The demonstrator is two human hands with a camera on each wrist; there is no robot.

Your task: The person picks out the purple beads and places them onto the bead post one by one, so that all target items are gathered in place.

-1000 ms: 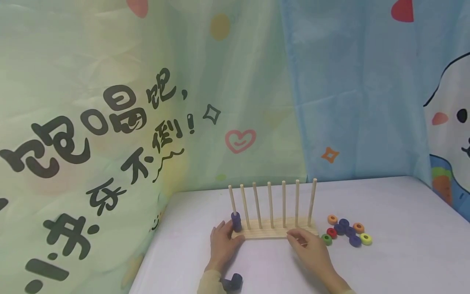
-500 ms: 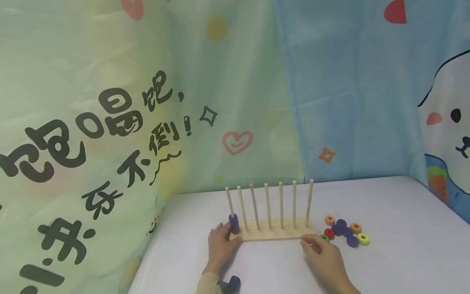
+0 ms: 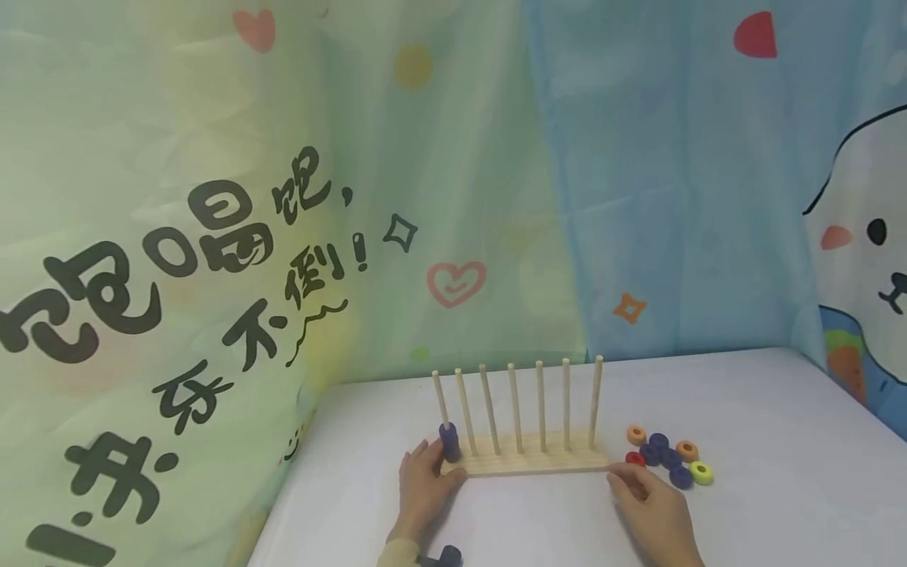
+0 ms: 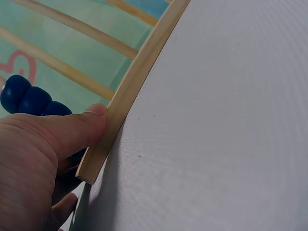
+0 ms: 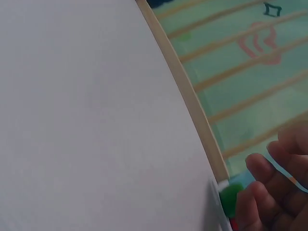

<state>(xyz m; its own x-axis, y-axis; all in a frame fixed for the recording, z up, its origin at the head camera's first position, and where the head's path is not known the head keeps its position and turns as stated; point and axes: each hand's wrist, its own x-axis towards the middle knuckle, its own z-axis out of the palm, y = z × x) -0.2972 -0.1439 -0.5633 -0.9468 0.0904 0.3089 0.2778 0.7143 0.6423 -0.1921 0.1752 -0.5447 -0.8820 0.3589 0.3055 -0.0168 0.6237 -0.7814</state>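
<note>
A wooden pegboard (image 3: 524, 465) with several upright pegs stands on the table. Dark blue beads (image 3: 449, 442) are stacked on its leftmost peg. My left hand (image 3: 423, 484) grips the board's left end, its thumb (image 4: 79, 127) lying along the front edge and the other fingers mostly hidden behind. Just off the board's right end is my right hand (image 3: 655, 504), fingers loosely bent, with nothing seen in them. Past its fingertips a green bead (image 5: 230, 198) shows in the right wrist view; in the head view that bead is hidden behind the hand.
To the right of the board lie loose beads: several blue ones (image 3: 670, 458), an orange bead (image 3: 686, 450) and another orange bead (image 3: 636, 435), a red bead (image 3: 634, 457) and a yellow bead (image 3: 701, 472). A printed curtain (image 3: 453, 197) hangs behind the white table (image 3: 354, 472).
My right hand has moved rightward along the board's front edge, past its right end toward the loose beads, and now covers the green bead. The left hand has kept its grip on the board.
</note>
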